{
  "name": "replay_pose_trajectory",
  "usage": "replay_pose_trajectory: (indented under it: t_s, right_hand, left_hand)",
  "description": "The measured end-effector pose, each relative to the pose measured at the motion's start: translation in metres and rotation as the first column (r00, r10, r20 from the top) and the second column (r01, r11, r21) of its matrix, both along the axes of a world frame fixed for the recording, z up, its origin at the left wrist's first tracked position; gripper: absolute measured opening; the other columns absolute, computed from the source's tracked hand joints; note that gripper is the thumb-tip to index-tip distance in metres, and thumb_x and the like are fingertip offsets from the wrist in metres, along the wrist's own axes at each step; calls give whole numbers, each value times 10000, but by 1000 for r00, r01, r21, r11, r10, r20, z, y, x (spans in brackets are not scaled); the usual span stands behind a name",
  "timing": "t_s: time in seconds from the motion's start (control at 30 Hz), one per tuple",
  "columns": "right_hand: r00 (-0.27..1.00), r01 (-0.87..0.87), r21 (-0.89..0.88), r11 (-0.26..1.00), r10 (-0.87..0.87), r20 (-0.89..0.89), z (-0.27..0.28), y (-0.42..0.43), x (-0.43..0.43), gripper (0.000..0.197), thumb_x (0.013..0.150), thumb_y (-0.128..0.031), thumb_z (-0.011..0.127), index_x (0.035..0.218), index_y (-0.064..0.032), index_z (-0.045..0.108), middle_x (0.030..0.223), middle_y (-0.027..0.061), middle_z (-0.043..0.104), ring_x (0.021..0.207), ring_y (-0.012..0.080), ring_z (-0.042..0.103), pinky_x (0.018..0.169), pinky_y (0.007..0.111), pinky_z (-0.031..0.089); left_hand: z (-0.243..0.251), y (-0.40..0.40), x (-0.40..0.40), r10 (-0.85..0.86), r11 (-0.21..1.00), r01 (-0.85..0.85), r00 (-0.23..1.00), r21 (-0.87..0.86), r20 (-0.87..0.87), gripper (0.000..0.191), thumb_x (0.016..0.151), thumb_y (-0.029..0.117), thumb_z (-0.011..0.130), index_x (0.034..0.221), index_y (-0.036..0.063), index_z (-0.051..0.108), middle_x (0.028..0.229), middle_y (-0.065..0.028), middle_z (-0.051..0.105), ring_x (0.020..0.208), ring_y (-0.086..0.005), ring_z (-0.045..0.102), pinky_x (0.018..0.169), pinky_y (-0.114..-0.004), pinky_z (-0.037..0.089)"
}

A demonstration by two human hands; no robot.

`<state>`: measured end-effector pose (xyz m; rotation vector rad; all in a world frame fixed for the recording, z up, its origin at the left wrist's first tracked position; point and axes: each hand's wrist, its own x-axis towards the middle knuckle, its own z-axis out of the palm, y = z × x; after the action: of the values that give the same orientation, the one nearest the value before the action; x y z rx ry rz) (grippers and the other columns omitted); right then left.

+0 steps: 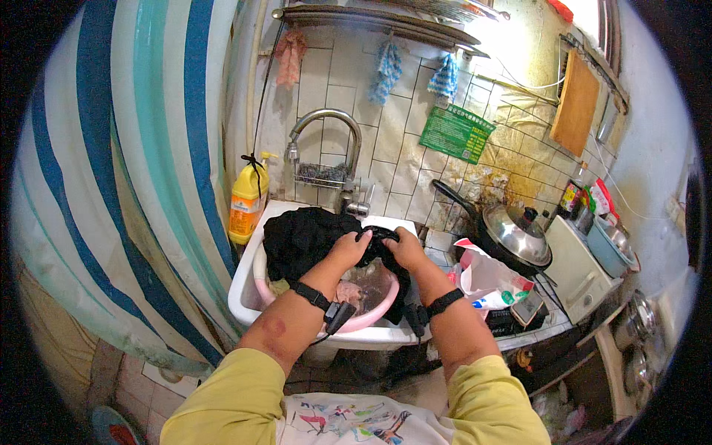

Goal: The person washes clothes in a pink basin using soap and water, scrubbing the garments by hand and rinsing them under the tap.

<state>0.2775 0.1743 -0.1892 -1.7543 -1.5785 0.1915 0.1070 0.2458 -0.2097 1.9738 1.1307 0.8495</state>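
Both of my hands grip a black cloth garment (311, 239) over a white sink (240, 289). My left hand (351, 247) pinches a fold of it, thumb on top. Close by on the right, my right hand (405, 247) holds another part of the same fabric. Most of the garment heaps up at the left back of a pink basin (384, 311), and some hangs over its right rim. Inside the basin are water and a pale pinkish cloth (349, 292). A curved metal faucet (356, 133) rises behind the sink.
Left of the sink hangs a yellow pump bottle (247, 203), beside a striped curtain (150, 167). On the right counter are a crumpled plastic bag (492, 275) and a lidded wok (514, 233) with its handle pointing left. A wire rack (322, 177) sits at the faucet.
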Motion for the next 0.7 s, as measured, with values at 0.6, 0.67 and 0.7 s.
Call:
replay_pose_trajectory:
  t_s: [0.6, 0.67, 0.7]
  right_hand:
    - [997, 71, 13, 997, -71, -28, -8, 28, -42, 407, 940, -389, 511, 936, 1, 627, 834, 280, 615, 798, 438, 595, 705, 448, 463]
    - [999, 32, 39, 999, -32, -7, -7, 27, -51, 429, 941, -416, 492, 892, -9, 618, 831, 272, 617, 821, 451, 585, 703, 467, 458]
    - [1000, -9, 66, 998, 10, -8, -7, 23, -53, 422, 939, -409, 500, 878, -6, 610, 807, 272, 607, 798, 450, 581, 691, 464, 454]
  left_hand:
    - [-20, 4, 21, 177, 964, -87, 916, -251, 361, 535, 964, 416, 415, 1127, -70, 569, 1052, -288, 617, 1007, -430, 586, 842, -440, 462]
    - [-17, 4, 19, 287, 922, -164, 896, -350, 338, 583, 968, 460, 388, 1159, -60, 568, 1062, -275, 622, 1017, -406, 593, 855, -424, 458]
    - [-18, 7, 18, 302, 891, -139, 892, -432, 335, 579, 972, 456, 382, 1175, -54, 566, 1066, -270, 624, 1009, -397, 596, 860, -417, 457]
